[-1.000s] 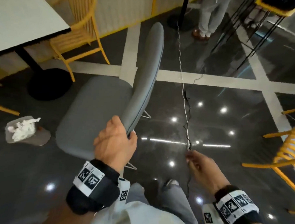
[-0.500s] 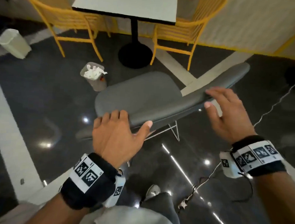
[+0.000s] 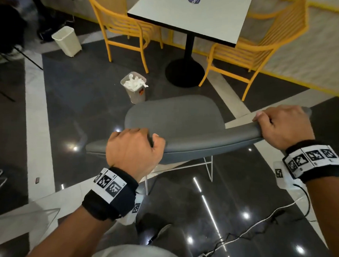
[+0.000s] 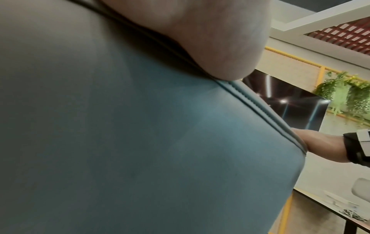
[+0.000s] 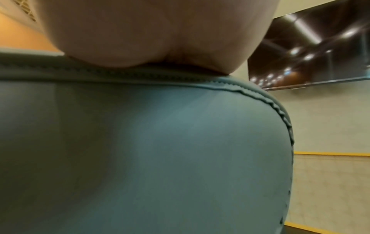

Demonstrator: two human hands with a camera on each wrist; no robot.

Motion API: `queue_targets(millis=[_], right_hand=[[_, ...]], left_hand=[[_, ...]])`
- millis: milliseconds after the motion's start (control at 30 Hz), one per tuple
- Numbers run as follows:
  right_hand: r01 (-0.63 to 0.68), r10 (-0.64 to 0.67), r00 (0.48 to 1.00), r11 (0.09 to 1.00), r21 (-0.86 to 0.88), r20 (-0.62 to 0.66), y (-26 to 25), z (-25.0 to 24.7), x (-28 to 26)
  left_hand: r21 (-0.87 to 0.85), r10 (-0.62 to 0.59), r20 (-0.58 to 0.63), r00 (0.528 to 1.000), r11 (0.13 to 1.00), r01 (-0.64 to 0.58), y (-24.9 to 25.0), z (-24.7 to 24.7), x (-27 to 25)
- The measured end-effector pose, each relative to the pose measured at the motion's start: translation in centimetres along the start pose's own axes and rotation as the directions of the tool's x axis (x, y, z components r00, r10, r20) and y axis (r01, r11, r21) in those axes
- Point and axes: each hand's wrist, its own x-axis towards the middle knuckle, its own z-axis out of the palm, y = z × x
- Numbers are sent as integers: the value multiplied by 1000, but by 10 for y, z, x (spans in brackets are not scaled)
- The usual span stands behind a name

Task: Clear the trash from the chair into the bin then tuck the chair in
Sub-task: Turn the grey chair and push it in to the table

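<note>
A grey padded chair (image 3: 175, 117) on thin white wire legs stands in front of me, its seat bare and facing a white table (image 3: 189, 14). My left hand (image 3: 137, 144) grips the left end of the backrest top. My right hand (image 3: 277, 125) grips the right end of the same edge. Both wrist views are filled by the backrest fabric (image 4: 120, 142) (image 5: 140, 150) with a palm pressed on its seam. A small grey bin (image 3: 134, 89) full of white crumpled paper stands on the floor just beyond the seat's left front.
Yellow chairs (image 3: 122, 27) (image 3: 263, 47) flank the table on its black pedestal base (image 3: 183, 72). A white bin (image 3: 66, 40) stands far left. A cable (image 3: 257, 227) trails on the glossy dark floor near my feet. Metal frames sit at the left edge.
The chair has swung round to face the table. My right hand, hovering open over the backrest half a second ago, now grips it; my left hand has closed tighter on its end.
</note>
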Motion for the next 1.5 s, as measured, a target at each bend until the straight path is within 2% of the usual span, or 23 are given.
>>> queue_targets(millis=[167, 467, 833, 1033, 1200, 1500], right_hand=[[-37, 39, 998, 999, 28, -52, -9, -2, -3], [-145, 146, 989, 989, -18, 4, -57, -16, -19], [-319, 319, 948, 948, -1, -21, -206, -38, -26], [-382, 381, 922, 924, 9, -65, -287, -38, -10], [-431, 432, 897, 902, 29, -97, -334, -37, 8], [-458, 465, 874, 886, 76, -142, -345, -37, 16]], left_hand=[[10, 41, -38, 998, 999, -41, -9, 3, 3], [21, 131, -111, 985, 991, -130, -57, 2, 21], [35, 253, -153, 955, 967, -250, -187, -12, 101], [17, 355, -209, 911, 933, -360, -257, -17, 161], [-40, 381, -276, 882, 913, -407, -297, -21, 199], [6, 426, -165, 889, 902, -431, -311, -15, 216]])
